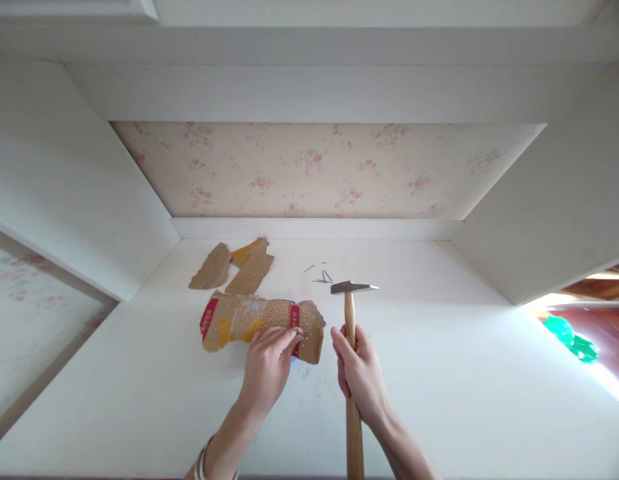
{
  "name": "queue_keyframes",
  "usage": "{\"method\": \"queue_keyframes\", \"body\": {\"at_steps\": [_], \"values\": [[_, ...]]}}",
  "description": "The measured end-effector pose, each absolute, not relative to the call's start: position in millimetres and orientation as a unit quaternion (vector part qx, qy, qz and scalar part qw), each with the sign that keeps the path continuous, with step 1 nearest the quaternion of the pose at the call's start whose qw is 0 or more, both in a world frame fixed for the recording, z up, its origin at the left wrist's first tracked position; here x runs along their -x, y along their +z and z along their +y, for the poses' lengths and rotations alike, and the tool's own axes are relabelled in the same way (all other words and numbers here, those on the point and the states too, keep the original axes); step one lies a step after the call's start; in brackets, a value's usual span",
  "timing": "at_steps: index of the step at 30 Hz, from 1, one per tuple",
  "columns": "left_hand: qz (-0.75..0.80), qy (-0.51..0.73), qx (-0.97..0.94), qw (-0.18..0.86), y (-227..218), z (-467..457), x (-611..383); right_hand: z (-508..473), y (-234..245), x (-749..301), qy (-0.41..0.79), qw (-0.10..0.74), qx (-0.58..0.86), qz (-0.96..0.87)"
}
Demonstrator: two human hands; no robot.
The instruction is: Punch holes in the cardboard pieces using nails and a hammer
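Observation:
My right hand is wrapped round the wooden handle of a hammer, whose metal head points up and away from me. A piece of brown cardboard, dotted with small holes and marked with red and yellow print, lies to the left of it. Over its right part my left hand is closed in a pinch, the fingertips on a small nail at the red strip. Most of that nail is hidden by the fingers. Several loose nails lie on the white surface behind the hammer.
Torn cardboard scraps lie behind the large piece, one of them full of holes. White panels close in the white surface at the sides and back. A green plastic object is beyond the right edge.

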State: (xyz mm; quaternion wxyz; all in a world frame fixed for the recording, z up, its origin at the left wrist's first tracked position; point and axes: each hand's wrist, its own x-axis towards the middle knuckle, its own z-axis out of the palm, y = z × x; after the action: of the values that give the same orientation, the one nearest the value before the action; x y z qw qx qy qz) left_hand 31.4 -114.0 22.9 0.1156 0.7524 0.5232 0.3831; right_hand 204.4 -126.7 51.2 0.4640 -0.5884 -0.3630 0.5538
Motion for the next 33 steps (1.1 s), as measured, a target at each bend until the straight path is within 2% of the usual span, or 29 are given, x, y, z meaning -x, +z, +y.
{"method": "queue_keyframes", "body": {"at_steps": [10, 15, 23, 33], "values": [[0.526, 0.381, -0.753, 0.110, 25.3, -115.5, -32.5, -138.1, 67.0, -202.7, 0.595, 0.465, 0.541, -0.371], [0.516, 0.377, -0.764, 0.089, 25.7, -115.3, -32.7, -154.9, 70.2, -205.2, 0.639, 0.423, 0.509, -0.391], [0.519, 0.367, -0.768, 0.080, 25.0, -116.8, -34.3, -174.2, 49.8, -212.5, 0.588, 0.350, 0.527, -0.504], [0.523, 0.395, -0.748, 0.105, 26.3, -115.7, -32.3, -172.8, 50.9, -210.4, 0.601, 0.358, 0.539, -0.470]]}}
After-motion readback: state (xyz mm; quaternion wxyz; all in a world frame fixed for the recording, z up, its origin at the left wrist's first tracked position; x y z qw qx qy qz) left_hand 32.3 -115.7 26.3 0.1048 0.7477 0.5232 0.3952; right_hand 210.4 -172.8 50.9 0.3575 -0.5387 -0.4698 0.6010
